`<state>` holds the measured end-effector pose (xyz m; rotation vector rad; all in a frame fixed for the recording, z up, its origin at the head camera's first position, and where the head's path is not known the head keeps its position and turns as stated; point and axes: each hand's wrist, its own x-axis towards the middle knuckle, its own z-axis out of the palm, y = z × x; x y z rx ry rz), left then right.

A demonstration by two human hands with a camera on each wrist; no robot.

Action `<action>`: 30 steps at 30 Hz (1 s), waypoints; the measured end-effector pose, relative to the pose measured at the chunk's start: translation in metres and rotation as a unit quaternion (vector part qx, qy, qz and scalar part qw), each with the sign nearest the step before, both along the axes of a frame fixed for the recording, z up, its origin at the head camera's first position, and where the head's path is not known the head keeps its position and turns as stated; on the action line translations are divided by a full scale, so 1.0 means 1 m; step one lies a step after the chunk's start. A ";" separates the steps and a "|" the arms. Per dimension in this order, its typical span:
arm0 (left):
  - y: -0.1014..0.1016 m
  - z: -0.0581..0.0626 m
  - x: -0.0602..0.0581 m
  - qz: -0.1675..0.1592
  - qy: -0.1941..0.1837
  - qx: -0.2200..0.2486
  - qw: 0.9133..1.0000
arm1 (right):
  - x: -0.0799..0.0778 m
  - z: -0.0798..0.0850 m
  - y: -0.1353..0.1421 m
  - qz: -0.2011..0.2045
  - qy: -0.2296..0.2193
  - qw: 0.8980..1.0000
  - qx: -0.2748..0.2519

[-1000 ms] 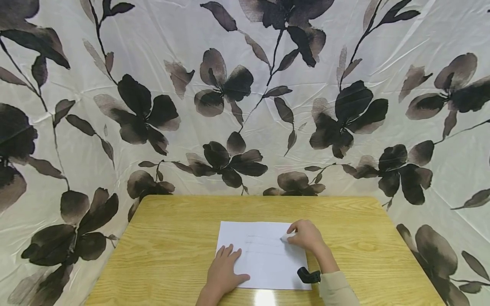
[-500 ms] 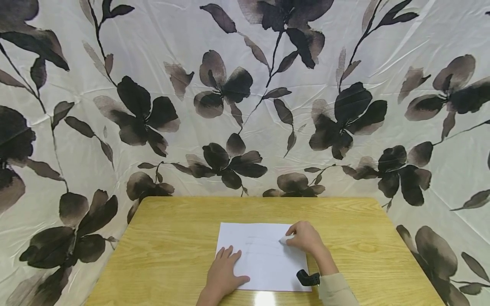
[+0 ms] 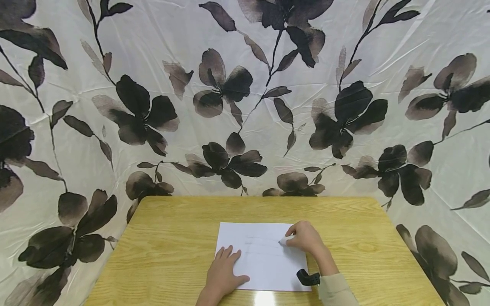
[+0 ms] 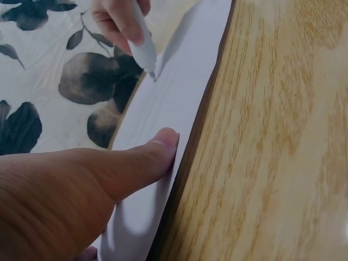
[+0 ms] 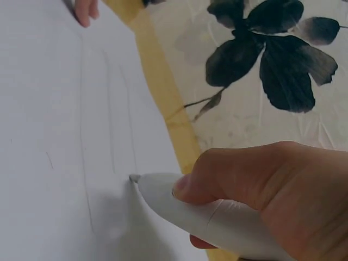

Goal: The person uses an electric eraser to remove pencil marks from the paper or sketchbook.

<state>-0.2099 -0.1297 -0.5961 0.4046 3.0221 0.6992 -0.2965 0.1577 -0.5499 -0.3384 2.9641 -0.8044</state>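
A white sheet of paper [image 3: 264, 272] lies on the wooden table, with several faint thin lines [image 5: 82, 141] across it. My left hand [image 3: 225, 272] rests on its left part, fingers spread and straight; in the left wrist view the thumb [image 4: 147, 160] presses close to the sheet's edge. My right hand [image 3: 306, 238] is over the upper right of the sheet. Thumb and fingers pinch a thick white pen-shaped tool [image 5: 179, 204], held tilted. Its short grey tip [image 5: 134, 178] is at the paper, beside the ends of the lines. Part of its body is hidden by the hand.
The light wooden table [image 3: 164, 238] extends on all sides of the sheet. Behind it hangs a pale cloth [image 3: 153, 51] with dark flowers. A black strap mount [image 3: 308, 277] sits at the right wrist, above the paper's lower right corner.
Since one second ago, my right hand has shifted the tool's tip slightly left and toward me. It hardly moves over the last half second. The left hand stays in place.
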 end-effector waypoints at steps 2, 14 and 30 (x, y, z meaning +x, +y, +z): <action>0.000 0.000 0.000 0.000 0.000 0.000 1.000 | 0.000 -0.001 -0.001 0.004 0.000 1.000 -0.006; -0.001 0.001 -0.002 0.005 -0.013 0.002 1.000 | -0.004 -0.003 -0.009 0.007 0.002 1.000 0.002; 0.001 0.005 0.000 -0.002 -0.004 0.002 1.000 | -0.002 -0.004 -0.005 -0.002 -0.006 0.999 -0.044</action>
